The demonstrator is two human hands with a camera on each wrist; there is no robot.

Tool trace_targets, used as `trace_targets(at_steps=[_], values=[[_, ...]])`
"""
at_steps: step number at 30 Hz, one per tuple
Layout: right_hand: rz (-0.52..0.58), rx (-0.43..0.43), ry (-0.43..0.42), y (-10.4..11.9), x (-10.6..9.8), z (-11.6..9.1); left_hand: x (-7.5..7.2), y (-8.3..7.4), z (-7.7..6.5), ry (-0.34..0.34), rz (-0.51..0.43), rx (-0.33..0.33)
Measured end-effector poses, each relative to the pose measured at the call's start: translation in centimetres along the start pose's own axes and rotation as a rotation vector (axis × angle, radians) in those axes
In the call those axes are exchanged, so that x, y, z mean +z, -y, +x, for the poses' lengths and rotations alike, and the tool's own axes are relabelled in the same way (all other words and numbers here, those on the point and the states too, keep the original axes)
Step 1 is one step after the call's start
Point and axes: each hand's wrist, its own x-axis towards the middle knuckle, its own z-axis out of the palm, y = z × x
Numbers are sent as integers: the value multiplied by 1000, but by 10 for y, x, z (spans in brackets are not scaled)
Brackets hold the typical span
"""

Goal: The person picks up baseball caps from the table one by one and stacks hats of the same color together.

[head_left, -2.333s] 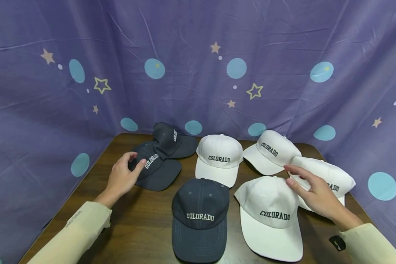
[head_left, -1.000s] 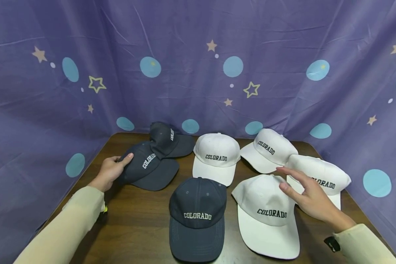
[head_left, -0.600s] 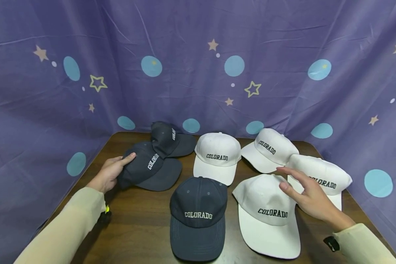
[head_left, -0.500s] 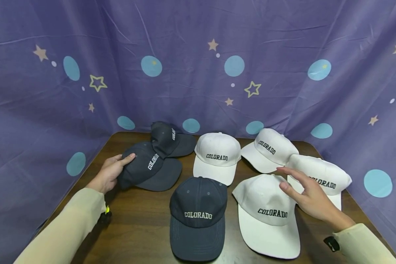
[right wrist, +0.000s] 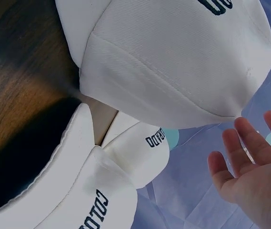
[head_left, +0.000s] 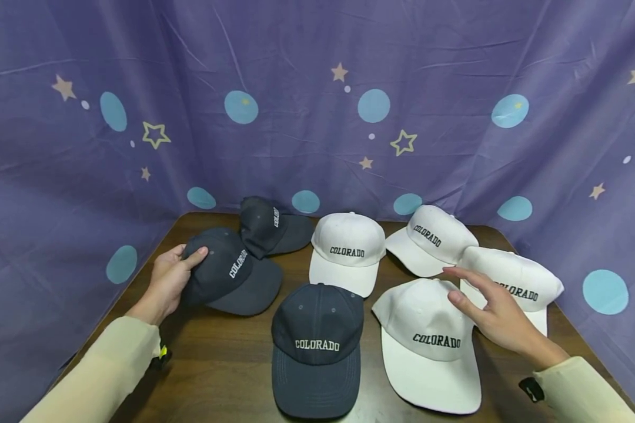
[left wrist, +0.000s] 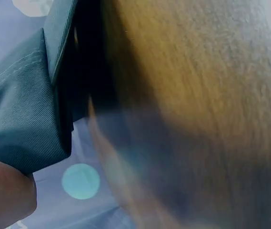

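A dark COLORADO cap [head_left: 223, 276] is held, brim [head_left: 255, 291] pointing rightward.

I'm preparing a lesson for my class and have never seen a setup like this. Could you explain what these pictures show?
There is no machine here, just a person working bare-handed. The wide picture comes from a camera worn on the head, looking forward and down. The two closer ones come from cameras on each wrist; the left one is partly blurred.

On a brown wooden table lie seven COLORADO caps: four white caps, a front dark cap, a back dark cap and a left dark cap. A purple patterned curtain hangs behind.

The left hand grips the left dark cap by its crown. The right hand is by the white caps, holding nothing.
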Motion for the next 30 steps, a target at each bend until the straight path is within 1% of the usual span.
trace_targets(at_steps=[4, 6, 11, 15, 19, 25, 30], values=[[7, 2, -2, 2, 0, 1, 1, -7, -7, -17, 133, 65], [9, 0, -5, 2, 1, 1, 2, -11, -9, -25, 168, 94], [10, -9, -4, 5, 3, 2, 2, -20, -14, -23, 151, 152], [15, -10, -4, 6, 3, 3, 2, -29, -19, -25, 195, 215], [25, -17, -6, 9, 2, 3, 5, -37, -23, -26, 209, 267], [32, -20, -10, 8, 3, 3, 9, -49, -27, -19, 171, 357], [39, -14, -8, 8, 3, 3, 12, -60, -32, 3, 111, 390]])
